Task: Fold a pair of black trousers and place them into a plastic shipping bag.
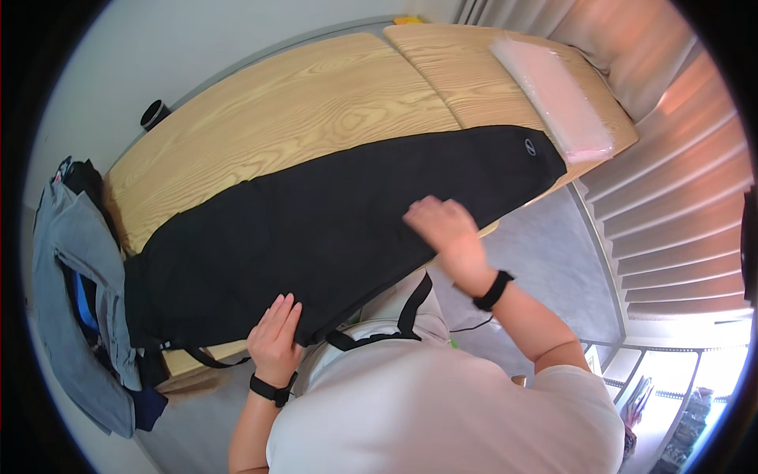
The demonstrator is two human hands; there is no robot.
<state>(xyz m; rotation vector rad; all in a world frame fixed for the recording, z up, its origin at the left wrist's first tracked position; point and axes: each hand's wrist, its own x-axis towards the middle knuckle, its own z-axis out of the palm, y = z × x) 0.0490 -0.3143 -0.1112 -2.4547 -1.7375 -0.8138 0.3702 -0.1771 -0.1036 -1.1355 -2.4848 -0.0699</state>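
A pair of black trousers (316, 213) lies across the wooden table (300, 95), folded lengthwise. Their waistband end is at the left, and the narrow leg end, bearing a small oval emblem, points right. My left hand (275, 338) rests on the near edge of the cloth, its fingers stretched out and holding nothing. Over the middle of the leg, close to the near edge, is my right hand (448, 231). Its fingers extend toward the left and are slightly blurred; no object shows in them. Whether it presses on the cloth is hard to tell.
Grey and dark clothes (87, 276) are heaped at the table's left end. A stack of clear plastic bags (553, 99) lies at the far right. A small black cylinder (155, 115) stands by the wall. Curtains (671, 182) hang at the right, beside a shelf (671, 379).
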